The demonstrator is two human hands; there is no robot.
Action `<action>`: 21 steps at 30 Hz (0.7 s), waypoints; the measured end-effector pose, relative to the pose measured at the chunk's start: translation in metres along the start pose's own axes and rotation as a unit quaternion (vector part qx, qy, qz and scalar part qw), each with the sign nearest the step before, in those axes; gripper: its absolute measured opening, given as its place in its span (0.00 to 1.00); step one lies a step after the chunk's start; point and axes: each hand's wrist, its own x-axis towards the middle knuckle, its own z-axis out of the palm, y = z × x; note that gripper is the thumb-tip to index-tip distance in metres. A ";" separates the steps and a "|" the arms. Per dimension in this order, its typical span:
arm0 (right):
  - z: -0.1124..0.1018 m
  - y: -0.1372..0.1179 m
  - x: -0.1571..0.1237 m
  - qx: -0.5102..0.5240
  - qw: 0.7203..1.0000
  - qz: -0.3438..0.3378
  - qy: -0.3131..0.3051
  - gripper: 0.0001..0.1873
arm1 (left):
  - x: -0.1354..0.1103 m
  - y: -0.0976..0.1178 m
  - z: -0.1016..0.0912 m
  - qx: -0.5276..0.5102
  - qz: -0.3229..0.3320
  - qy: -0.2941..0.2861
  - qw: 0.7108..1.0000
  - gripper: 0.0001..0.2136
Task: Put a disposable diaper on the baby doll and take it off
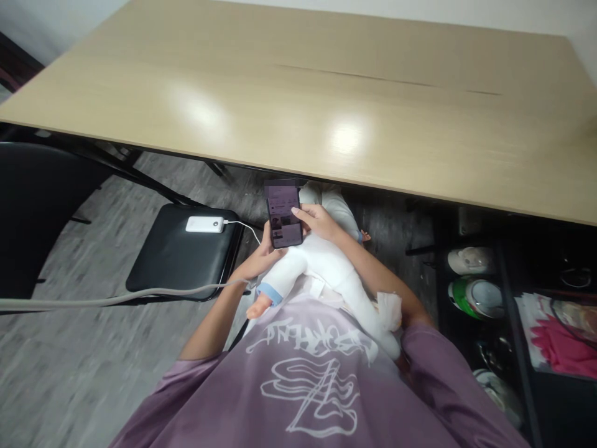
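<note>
A dark smartphone [285, 225] with a lit screen is held upright over my lap, just in front of the table edge. My left hand [265, 254] grips its lower left side, with the fingers mostly behind it. From the other side my right hand [318, 219] holds the phone, its thumb over the screen and the other fingers partly hidden. Under both forearms a doll [321, 258] in white clothing with blue cuffs lies across my lap. One small doll hand pokes out beside my left forearm, and the far end of the doll passes beneath the table.
A wooden table [298, 112] spans the front. Left, a black chair seat [184, 249] carries a white power bank [204, 224] with a white cable. A grey cable [116, 297] runs from the left edge toward my left wrist. Right, a dark shelf holds a green-and-white container [476, 297] and pink cloth [562, 348].
</note>
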 end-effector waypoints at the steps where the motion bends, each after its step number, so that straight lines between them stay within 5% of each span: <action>1: 0.000 0.000 0.000 0.000 1.000 -0.001 -0.001 0.34 | 0.000 0.000 0.000 -0.001 0.000 -0.002 1.000 0.58; 21: 0.007 -0.004 -0.006 -0.024 0.999 -0.033 0.006 0.27 | -0.001 0.001 0.001 0.006 -0.002 0.008 1.000 0.54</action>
